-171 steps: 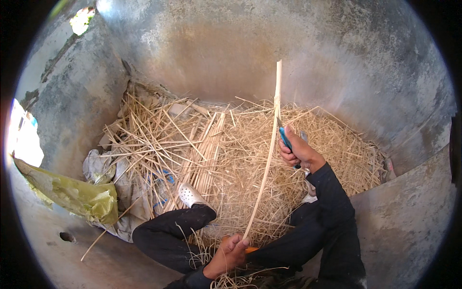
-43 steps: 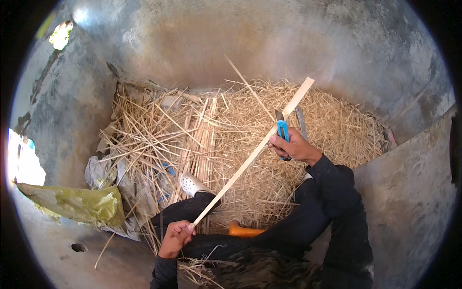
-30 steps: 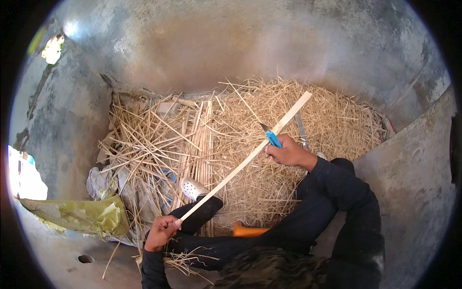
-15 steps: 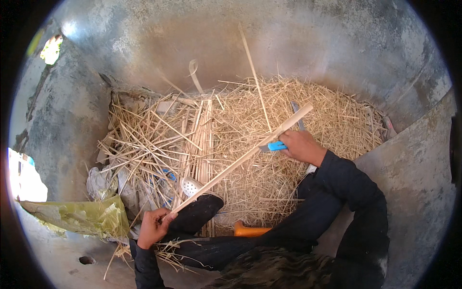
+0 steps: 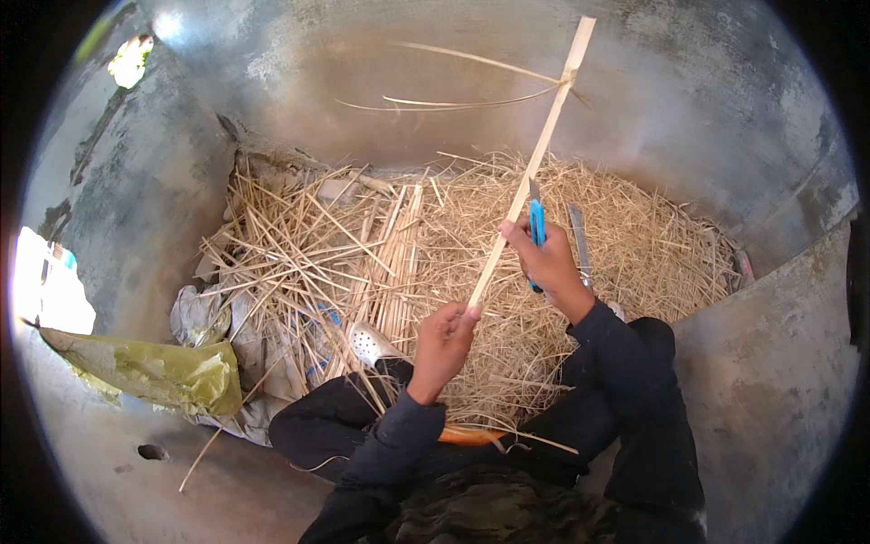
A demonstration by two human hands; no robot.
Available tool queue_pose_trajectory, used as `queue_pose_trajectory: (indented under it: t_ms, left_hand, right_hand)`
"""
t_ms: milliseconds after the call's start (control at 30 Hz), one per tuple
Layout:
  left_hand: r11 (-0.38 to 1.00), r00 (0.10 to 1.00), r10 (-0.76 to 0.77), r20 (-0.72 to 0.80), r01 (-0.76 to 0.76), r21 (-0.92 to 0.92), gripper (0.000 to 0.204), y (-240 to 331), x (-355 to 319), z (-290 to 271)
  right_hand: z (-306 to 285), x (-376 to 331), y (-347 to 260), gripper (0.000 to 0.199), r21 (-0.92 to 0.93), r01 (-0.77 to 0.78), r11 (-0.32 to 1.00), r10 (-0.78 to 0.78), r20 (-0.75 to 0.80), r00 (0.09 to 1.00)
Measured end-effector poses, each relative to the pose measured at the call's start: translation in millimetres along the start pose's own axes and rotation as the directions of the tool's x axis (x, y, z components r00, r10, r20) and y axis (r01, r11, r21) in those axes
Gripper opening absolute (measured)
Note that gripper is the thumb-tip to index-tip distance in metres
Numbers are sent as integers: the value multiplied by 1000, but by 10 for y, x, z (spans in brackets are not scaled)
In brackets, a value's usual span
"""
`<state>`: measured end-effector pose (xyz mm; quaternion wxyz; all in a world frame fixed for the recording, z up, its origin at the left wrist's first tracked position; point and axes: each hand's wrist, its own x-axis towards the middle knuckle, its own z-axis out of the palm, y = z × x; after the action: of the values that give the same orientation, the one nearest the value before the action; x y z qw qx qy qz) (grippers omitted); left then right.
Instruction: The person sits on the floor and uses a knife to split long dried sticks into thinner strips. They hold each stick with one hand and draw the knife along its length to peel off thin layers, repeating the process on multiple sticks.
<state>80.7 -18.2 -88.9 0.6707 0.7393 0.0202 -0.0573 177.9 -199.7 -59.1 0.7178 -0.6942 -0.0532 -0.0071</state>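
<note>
Pale strip [image 5: 550, 122] in my hands, rising steeply from lap height to a squared end seen against the concrete wall [image 5: 362, 91]. My left hand [image 5: 444, 349] is closed, pinching its lower end; my right hand [image 5: 551, 263] is curled round a blue cutter [image 5: 537, 222], the thumb laid against the strip and the blade pointing up just beside it. Compared with half a second earlier, the strip stands more upright, my left hand has come from the far left to near the right one, and thin slivers [image 5: 480, 59] now spread leftward near the upper end. Walls bound the space behind and at both sides; open air lies over the straw heap [image 5: 652, 236] right of the strip and over the loose sticks [image 5: 290, 245] to the left. Whether the upper end touches the wall cannot be told. My left fist hides the strip's lower tip, strands and clothing partly cover an orange handle [image 5: 469, 436], and my right wrist overlaps the foot of a long metal blade [image 5: 578, 236].
</note>
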Motion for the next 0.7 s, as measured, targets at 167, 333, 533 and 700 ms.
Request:
queue_pose_trajectory:
  t_ms: [167,333,533,700]
  left_hand:
    - [1000,993,-9,116,10,-7,25,92,-23,147]
    - [981,955,-54,291,106,-164,28,-249,-287,62]
    - [902,935,-214,284,301,-309,25,-80,-366,33]
    - [872,945,-249,210,313,-376,23,-41,-355,-52]
  right_hand:
    - [-269,228,-294,22,131,-47,990,60,-92,994]
    - [-575,514,-338,29,79,-29,996,34,-57,998]
    - [-396,322,54,56,-586,346,732,-359,99,928]
    - [-179,-97,53,63,-815,455,357,-86,457,885]
